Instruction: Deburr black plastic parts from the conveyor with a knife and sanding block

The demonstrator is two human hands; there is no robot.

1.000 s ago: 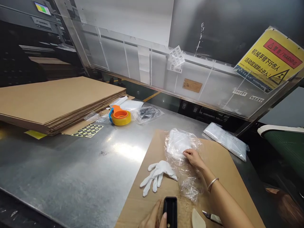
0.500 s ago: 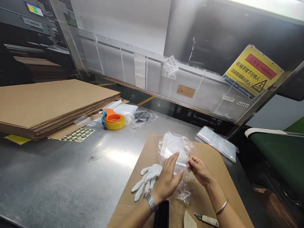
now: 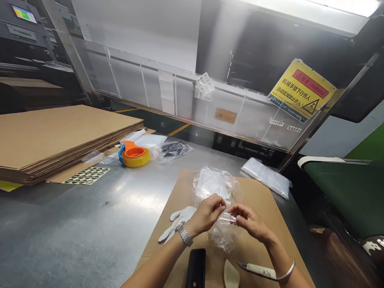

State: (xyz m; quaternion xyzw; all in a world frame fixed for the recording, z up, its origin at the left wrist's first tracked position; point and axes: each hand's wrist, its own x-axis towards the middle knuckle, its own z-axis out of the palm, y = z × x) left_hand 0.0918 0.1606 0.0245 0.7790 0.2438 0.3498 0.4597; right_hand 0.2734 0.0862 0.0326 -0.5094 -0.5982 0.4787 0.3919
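Clear plastic bag (image 3: 216, 188), crinkled, with something white inside, lying on a brown cardboard sheet (image 3: 270, 208) at the near side of the steel tabletop (image 3: 90, 232). Pinched at its near rim by both hands: left hand (image 3: 207, 214) with grip closed, thumb pressed to fingertips on the film; right hand (image 3: 250, 222) likewise nipped shut on the same rim, just beside the left.

Seemingly a matter of parting the two layers of film. Best handled with small pinches on opposite layers, eased apart rather than yanked, to spare the thin plastic and keep the contents inside. Worth keeping the bag low over the cardboard.

White glove (image 3: 177, 224) flat beside the left wrist. Black case (image 3: 196, 268) and a pale-handled knife (image 3: 258, 271) near the forearms, apart from the film.
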